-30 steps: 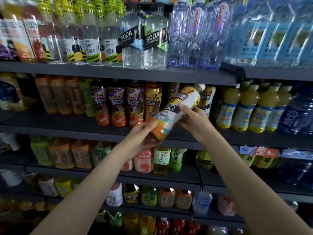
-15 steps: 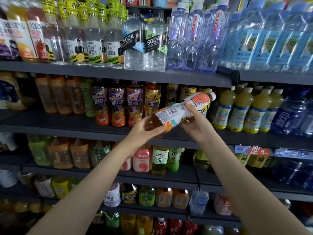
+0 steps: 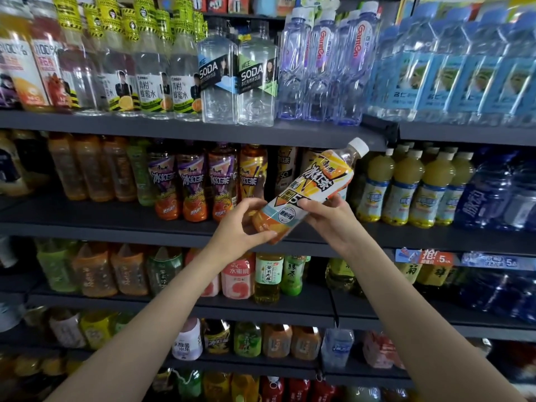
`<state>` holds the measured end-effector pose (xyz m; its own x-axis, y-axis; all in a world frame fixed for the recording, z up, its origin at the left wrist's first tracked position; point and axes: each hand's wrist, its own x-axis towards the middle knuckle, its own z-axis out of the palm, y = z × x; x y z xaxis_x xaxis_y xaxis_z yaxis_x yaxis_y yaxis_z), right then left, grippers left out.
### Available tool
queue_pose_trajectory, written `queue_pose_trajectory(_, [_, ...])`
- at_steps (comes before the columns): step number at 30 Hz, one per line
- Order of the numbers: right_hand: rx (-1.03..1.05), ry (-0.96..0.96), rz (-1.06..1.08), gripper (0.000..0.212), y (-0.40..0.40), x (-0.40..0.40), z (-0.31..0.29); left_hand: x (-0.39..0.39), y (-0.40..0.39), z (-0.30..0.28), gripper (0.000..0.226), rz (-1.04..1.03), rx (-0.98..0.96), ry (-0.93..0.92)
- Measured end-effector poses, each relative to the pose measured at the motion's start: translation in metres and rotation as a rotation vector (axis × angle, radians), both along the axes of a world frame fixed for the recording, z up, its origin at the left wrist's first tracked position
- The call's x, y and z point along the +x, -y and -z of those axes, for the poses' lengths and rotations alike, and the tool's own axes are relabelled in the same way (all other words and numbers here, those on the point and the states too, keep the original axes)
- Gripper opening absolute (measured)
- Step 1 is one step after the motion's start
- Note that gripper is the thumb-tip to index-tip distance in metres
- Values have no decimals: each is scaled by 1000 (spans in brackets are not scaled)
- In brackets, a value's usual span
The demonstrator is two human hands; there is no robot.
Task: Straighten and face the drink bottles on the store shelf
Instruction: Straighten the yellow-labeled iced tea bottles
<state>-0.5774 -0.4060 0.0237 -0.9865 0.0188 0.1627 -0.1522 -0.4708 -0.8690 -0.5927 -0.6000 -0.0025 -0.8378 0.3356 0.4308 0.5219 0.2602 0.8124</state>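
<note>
An iced-tea bottle point(image 3: 311, 188) with an orange, white and yellow label and a white cap is tilted in the air in front of the second shelf point(image 3: 121, 224), cap up to the right. My left hand point(image 3: 242, 232) grips its orange base from the left and below. My right hand point(image 3: 327, 217) holds the lower body from the right, thumb over the label. The label's large characters face me. On the shelf to the left, similar iced-tea bottles point(image 3: 191, 184) with purple and yellow labels stand upright in a row.
Yellow juice bottles point(image 3: 403, 190) stand to the right on the same shelf, blue water bottles point(image 3: 490, 192) beyond them. The shelf above carries SODA bottles point(image 3: 237, 76) and clear water. Lower shelves hold green tea, peach drinks and several other bottles. Price tags point(image 3: 435, 258) hang at right.
The bottle has been rotated in both hands, from its barcode side to its front label facing me, and tipped more upright. Both hands stayed on its lower part.
</note>
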Motion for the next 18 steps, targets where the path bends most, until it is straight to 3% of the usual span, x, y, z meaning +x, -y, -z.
queue_pose_trajectory(5, [87,-61,-27,44,0,-1,1,-5,-1,3,60,-34,-55,-40])
queue_pose_trajectory(11, [674,-169,65,54,16,-5,3,-10,-16,13,65,-45,-88,6])
queue_pose_trajectory(15, [861,-264,65,65,31,-29,10,-21,-15,22,51,-132,16,52])
queue_pose_trajectory(18, [889,-246,64,73,37,-53,16,-39,-13,24,48,-187,14,59])
